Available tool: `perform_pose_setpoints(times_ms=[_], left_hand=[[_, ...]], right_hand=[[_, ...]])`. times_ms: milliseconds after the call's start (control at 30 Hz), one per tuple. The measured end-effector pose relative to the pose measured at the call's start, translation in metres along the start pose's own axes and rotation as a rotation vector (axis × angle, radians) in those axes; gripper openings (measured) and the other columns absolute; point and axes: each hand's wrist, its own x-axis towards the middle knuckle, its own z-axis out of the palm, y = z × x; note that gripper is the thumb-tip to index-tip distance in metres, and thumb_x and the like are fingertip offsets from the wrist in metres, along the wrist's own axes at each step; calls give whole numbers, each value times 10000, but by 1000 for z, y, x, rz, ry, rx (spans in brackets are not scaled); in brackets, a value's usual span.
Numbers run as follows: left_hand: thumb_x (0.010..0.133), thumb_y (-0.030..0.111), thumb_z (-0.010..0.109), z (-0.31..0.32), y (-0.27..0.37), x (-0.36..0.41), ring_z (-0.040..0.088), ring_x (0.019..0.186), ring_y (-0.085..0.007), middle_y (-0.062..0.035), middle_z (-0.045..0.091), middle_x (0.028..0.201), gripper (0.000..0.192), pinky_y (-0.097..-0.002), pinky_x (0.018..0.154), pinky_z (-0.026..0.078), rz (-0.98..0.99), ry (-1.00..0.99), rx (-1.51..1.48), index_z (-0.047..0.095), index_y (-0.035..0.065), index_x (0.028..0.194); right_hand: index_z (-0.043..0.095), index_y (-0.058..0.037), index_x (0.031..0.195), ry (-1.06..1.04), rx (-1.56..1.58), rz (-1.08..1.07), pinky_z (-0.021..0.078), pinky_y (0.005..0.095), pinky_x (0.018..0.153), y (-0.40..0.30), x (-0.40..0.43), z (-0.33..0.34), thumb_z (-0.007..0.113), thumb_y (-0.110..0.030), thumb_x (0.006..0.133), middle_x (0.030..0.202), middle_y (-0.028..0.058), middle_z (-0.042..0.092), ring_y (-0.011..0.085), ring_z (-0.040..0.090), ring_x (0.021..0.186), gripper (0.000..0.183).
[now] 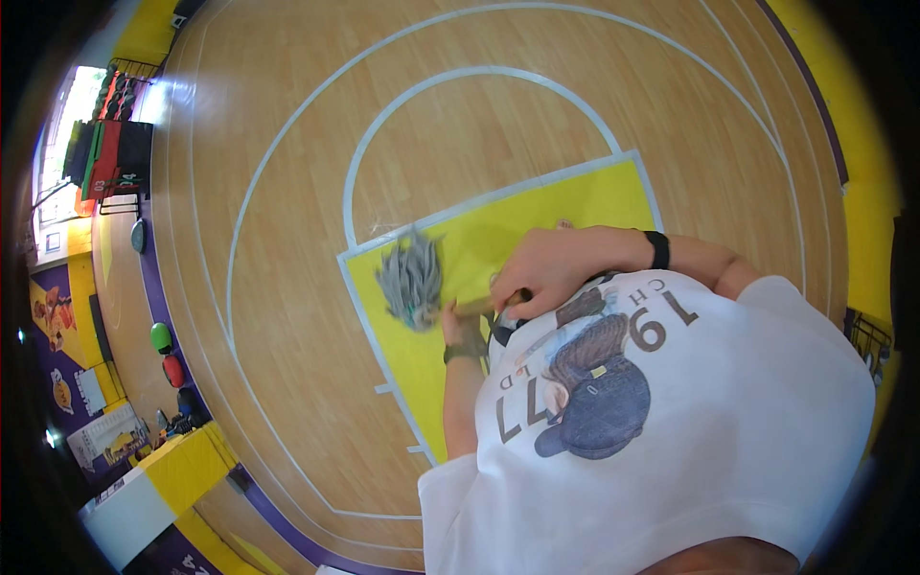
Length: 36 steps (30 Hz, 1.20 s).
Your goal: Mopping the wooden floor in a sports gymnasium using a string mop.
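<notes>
A mop with a grey strand head (pixel 411 279) is on the yellow-painted floor area, out to the left of my body. Its light wooden handle (pixel 474 308) runs from the head back towards my waist. My left hand (pixel 454 323), with a dark watch on the wrist, is closed around the handle close to the mop head. Near the handle's upper end, my right hand (pixel 535 269) grips it, a black band around that wrist. The white printed T-shirt (pixel 683 402) on my torso fills the lower right. Part of the handle is hidden behind my fingers.
Around me spreads a wooden indoor court floor (pixel 302 215) with white lines. Along the left edge are a red and black rack (pixel 115 159), a green rounded item (pixel 161 338) and a red one (pixel 172 371). Yellow wall padding (pixel 862 237) borders the right.
</notes>
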Motion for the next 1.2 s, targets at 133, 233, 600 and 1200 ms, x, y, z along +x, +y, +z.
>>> perform_pose_setpoints(times_ms=[133,233,600,1200], left_hand=[[797,238,468,10,-64,-66,558,725,-244,-102,583,806,245,-339,669,458,388,59,479,533,30,910],[800,237,472,-5,-91,-66,559,710,-243,-103,583,796,241,-336,653,460,288,148,476,534,28,904],[810,235,483,72,-64,-1,565,653,-236,-106,583,760,231,-323,597,467,133,172,443,534,21,881],[789,186,505,588,97,268,501,528,-222,-81,502,598,138,-354,487,435,-71,-373,803,472,68,727]], right_hand=[[629,-137,864,-201,107,-141,427,383,527,44,-4,-1,535,-257,736,685,75,604,288,564,607,199],[637,-135,849,-280,129,-198,431,389,546,63,-7,-3,523,-236,726,688,90,607,298,565,620,196],[631,-110,793,-8,159,-92,442,375,565,114,-47,-81,515,-216,721,685,106,605,285,575,635,173],[582,-58,838,605,-252,614,437,328,495,157,-71,-299,609,-164,718,660,91,581,244,562,552,162]])
